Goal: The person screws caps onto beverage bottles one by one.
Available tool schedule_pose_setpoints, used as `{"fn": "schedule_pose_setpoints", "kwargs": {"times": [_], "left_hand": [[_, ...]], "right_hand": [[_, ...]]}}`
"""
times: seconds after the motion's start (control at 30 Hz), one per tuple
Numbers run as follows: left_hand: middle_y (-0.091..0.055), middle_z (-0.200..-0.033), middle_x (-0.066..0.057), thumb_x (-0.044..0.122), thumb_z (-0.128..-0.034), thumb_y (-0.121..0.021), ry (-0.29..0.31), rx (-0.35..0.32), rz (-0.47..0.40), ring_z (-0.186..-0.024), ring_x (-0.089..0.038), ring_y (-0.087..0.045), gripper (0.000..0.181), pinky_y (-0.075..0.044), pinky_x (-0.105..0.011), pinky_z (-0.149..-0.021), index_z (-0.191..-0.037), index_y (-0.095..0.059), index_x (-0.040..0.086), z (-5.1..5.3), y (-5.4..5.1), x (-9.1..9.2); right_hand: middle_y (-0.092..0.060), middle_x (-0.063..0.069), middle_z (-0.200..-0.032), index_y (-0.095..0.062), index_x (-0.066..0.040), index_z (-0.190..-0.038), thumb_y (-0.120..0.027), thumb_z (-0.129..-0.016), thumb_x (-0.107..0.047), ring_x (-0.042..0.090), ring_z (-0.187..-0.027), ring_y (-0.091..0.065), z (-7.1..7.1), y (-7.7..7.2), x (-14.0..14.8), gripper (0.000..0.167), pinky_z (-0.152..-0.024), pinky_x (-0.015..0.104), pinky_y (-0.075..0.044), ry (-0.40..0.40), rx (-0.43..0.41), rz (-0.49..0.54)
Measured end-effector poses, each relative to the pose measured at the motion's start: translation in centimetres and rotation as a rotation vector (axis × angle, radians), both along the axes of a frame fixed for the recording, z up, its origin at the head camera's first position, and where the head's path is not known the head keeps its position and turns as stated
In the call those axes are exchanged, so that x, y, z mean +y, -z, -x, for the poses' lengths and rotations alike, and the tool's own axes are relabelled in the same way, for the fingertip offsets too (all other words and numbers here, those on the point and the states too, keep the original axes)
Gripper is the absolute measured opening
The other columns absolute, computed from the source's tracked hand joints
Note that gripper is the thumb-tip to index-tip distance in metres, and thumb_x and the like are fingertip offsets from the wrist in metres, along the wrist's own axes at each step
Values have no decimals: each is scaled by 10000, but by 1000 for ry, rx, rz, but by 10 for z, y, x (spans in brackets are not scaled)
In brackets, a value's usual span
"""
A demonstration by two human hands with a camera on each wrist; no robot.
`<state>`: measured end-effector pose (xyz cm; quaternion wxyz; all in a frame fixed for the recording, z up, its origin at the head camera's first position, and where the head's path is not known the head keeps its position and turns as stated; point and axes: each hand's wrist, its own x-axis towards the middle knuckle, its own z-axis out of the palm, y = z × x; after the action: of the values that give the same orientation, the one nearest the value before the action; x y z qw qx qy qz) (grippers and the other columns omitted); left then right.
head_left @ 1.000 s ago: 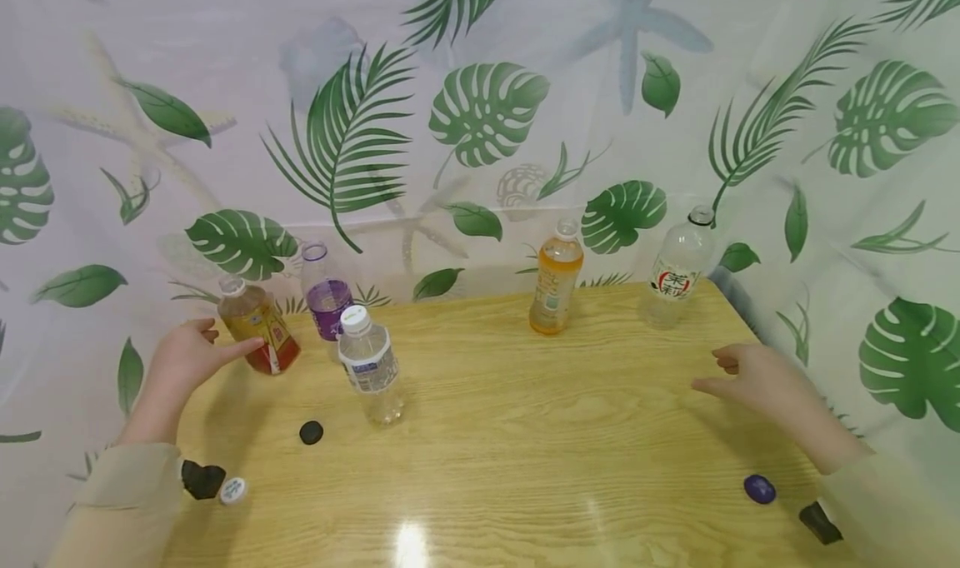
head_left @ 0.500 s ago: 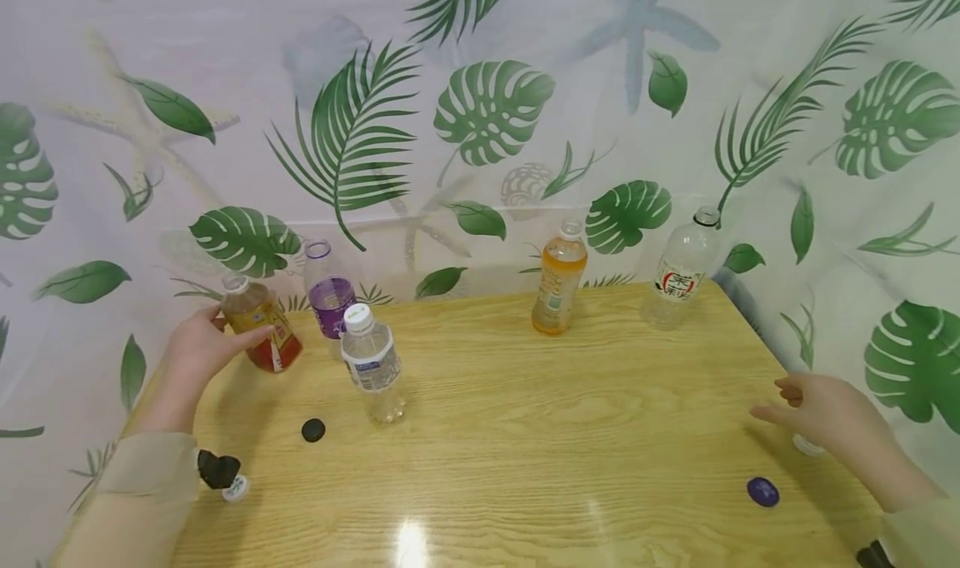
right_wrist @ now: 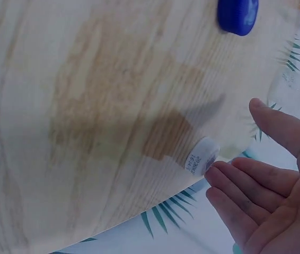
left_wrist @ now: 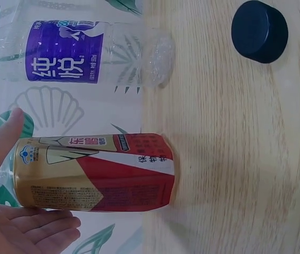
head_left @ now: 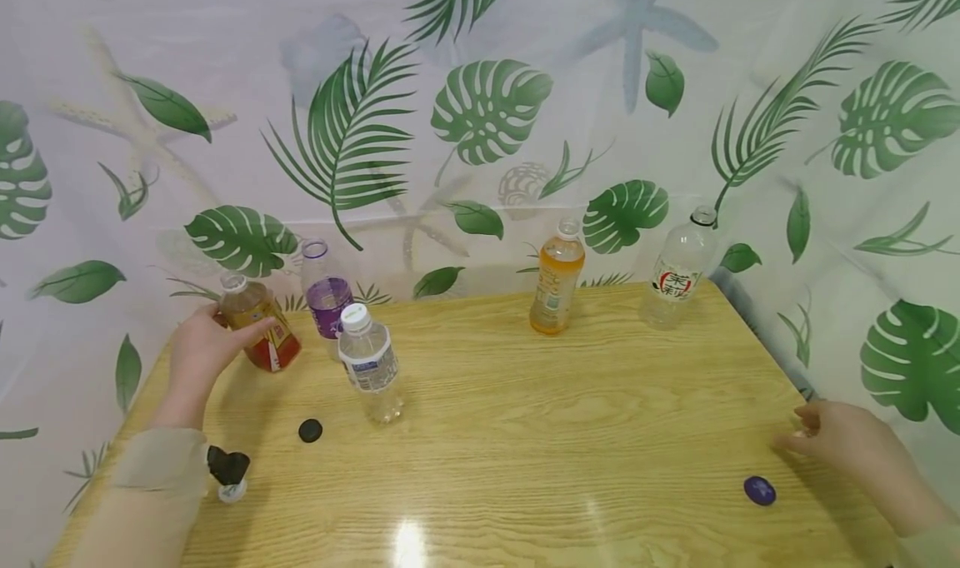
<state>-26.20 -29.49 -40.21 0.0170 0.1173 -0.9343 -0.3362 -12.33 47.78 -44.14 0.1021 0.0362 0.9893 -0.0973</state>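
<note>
My left hand [head_left: 198, 347] is around the upper part of a gold-and-red labelled drink bottle [head_left: 266, 335], which stands at the table's back left. In the left wrist view, the thumb is apart from this bottle [left_wrist: 102, 172], and the straight fingers [left_wrist: 54, 230] lie along its other side. At the table's right edge is my right hand [head_left: 851, 447], fingers loosely extended. The right wrist view has its fingertips at a white bottle cap [right_wrist: 202, 156], touching or nearly so; the thumb is well away. A purple cap [head_left: 760, 490] lies nearby.
Beside the left hand stand a purple-labelled bottle [head_left: 328, 301] and a clear bottle [head_left: 369, 368] with a white cap. An orange drink bottle [head_left: 557, 276] and a large clear bottle [head_left: 678, 260] are along the back. Black [head_left: 310, 430] and white [head_left: 232, 491] caps lie at left.
My right hand has moved right and toward me, down to the table's right edge by the white cap. My left hand has come closer around the gold-and-red bottle, which stays in place.
</note>
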Motion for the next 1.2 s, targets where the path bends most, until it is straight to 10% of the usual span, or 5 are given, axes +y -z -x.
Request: {"fn": "schedule_pose_setpoints", "kwargs": {"times": [0.27, 0.6, 1.2], "left_hand": [[-498, -1523, -391, 546, -967, -727, -77, 20, -92, -1382, -549, -523, 949, -480, -631, -1144, -1543, -393, -129, 4, 6, 2], [-441, -1599, -344, 468, -967, -761, -165, 56, -230, -1455, -515, -482, 933, -448, -590, -1195, -1597, -337, -74, 14, 18, 4], [-343, -1680, -297, 431, -973, -757, -206, 61, -340, -1542, -490, -378, 975, -344, -590, -1273, -1647, -230, -37, 22, 33, 12]], "right_hand": [[-622, 100, -765, -640, -17, -809, -836, -890, -368, 216, -688, -534, -10, 4, 6, 410, -591, 380, -441, 32, 41, -6], [-732, 324, -1059, -680, 157, -1144, -842, -872, -376, 511, -945, -690, -10, 11, 17, 620, -810, 622, -559, 57, -66, 1], [-776, 232, -963, -768, 49, -976, -815, -903, -262, 492, -894, -706, -9, 18, 20, 323, -803, 634, -550, 35, 13, -19]]}}
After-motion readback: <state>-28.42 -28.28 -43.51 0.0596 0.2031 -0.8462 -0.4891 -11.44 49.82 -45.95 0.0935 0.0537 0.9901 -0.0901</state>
